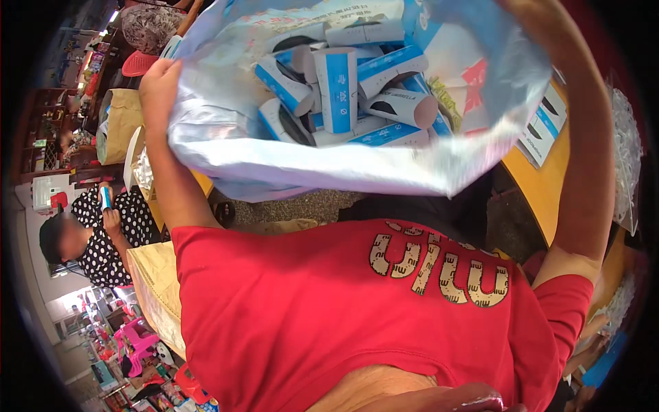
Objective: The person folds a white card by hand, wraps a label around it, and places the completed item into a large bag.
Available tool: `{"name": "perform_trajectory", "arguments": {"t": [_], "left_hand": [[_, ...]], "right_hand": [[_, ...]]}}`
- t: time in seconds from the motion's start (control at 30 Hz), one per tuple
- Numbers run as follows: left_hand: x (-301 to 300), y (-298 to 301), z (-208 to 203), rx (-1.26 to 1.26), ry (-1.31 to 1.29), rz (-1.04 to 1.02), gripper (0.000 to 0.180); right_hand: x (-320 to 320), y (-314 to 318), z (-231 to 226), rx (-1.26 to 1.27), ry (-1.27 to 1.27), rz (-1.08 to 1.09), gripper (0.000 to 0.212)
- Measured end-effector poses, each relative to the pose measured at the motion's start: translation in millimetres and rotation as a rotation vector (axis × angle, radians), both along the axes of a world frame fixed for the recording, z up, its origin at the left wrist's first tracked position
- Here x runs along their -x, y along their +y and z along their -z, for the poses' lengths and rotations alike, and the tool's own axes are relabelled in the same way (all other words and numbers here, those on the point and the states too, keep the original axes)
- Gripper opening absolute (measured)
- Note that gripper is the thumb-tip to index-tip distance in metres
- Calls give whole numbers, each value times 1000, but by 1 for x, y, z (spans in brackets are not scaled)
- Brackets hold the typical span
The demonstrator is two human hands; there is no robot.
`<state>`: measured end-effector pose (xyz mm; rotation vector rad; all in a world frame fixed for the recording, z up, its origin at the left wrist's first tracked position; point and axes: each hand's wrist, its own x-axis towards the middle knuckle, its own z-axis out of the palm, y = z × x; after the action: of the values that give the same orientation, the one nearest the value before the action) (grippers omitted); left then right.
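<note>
A large white and blue plastic bag (343, 168) hangs open in front of my chest, its mouth tilted toward me. Inside lie several white and blue cardboard tubes (338, 89) with black shapes on them, jumbled at different angles. My left hand (159, 86) is closed on the bag's left rim. On the other side, my right arm (587, 137) reaches up around the bag to the top edge of the picture. There my right hand (525, 5) is mostly cut off beside the bag's rim, and its fingers do not show.
To the right, a yellow table (539, 199) carries a printed white and blue sheet (544, 127). Clear plastic wrapping (625, 154) lies beyond it. On the left are a brown paper bag (123, 127) and a co-worker (113, 237) in polka dots holding a tube (106, 198). Pink stools (137, 343) stand lower left.
</note>
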<state>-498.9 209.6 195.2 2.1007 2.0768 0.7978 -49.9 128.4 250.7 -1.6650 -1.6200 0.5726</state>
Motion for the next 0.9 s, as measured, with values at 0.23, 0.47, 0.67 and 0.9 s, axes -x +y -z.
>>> {"name": "perform_trajectory", "arguments": {"t": [0.23,0.47,0.67,0.9], "left_hand": [[-33,16,-9,-45,602,12,33],[-176,51,14,-868,534,893,66],[-180,112,31,-341,691,352,9],[-172,69,-35,28,358,433,46]], "right_hand": [[-63,63,90,55,-35,-107,25],[-39,45,75,93,-96,-163,23],[-32,36,69,-24,-108,-133,23],[-62,-27,25,30,307,-98,30]]}}
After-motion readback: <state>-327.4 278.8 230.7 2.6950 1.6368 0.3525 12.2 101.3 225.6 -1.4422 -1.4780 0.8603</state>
